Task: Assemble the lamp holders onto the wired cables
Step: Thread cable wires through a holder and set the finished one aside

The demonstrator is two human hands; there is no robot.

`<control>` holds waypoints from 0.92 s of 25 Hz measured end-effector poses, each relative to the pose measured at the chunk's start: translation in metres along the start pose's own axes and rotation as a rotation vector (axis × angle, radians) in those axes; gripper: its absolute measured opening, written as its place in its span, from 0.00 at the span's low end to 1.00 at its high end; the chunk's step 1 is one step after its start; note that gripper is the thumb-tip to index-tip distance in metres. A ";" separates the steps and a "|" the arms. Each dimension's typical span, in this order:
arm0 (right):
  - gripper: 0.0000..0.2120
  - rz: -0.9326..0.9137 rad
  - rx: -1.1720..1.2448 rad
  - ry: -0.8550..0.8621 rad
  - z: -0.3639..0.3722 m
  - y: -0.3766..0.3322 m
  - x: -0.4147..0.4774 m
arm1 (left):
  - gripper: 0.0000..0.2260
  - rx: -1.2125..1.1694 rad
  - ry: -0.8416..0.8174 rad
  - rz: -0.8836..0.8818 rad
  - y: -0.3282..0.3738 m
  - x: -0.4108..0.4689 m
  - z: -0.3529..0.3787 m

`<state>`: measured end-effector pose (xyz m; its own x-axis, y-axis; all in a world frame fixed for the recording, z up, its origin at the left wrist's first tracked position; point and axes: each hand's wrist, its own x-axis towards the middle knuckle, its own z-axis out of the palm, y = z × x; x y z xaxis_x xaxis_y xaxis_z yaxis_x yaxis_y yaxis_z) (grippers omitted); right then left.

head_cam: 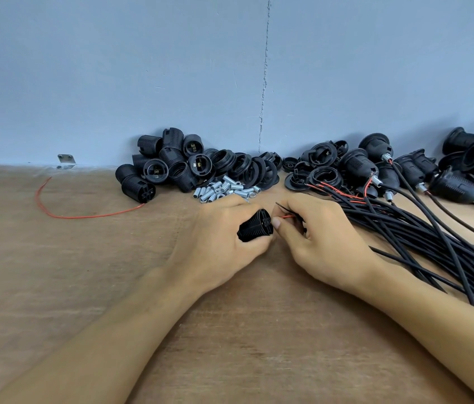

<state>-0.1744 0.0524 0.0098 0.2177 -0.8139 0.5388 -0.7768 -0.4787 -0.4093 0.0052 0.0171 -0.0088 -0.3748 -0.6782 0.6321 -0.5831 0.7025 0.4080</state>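
At the centre of the frame, the left hand curled around a black lamp holder. Its terminal end faced the right hand, which pinched a red wire right at that end. By the look of it, the wire was being fed in and was not yet seated. Right of the hands, a thick bundle of black cables lay on the counter, most with bare ends. Toward the upper right, several finished holders already sat on cables. Above the hands, threaded metal tubes, rings and a pile of loose holders suggested much work remained.
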 end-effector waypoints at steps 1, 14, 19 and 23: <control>0.06 0.004 0.000 0.001 0.000 0.000 0.000 | 0.09 0.010 0.001 0.012 0.000 0.000 0.000; 0.09 0.069 0.287 0.118 -0.005 -0.002 -0.005 | 0.07 -0.081 0.029 -0.059 -0.010 0.002 0.001; 0.16 0.015 0.234 0.073 -0.007 -0.004 -0.003 | 0.06 -0.104 0.034 -0.060 -0.010 0.002 0.000; 0.09 -0.018 0.164 0.058 -0.004 0.001 -0.005 | 0.10 -0.050 0.047 -0.017 -0.010 0.002 0.001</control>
<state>-0.1785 0.0572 0.0096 0.1926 -0.7866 0.5866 -0.6655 -0.5441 -0.5110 0.0099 0.0082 -0.0121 -0.3303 -0.6799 0.6548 -0.5520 0.7018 0.4503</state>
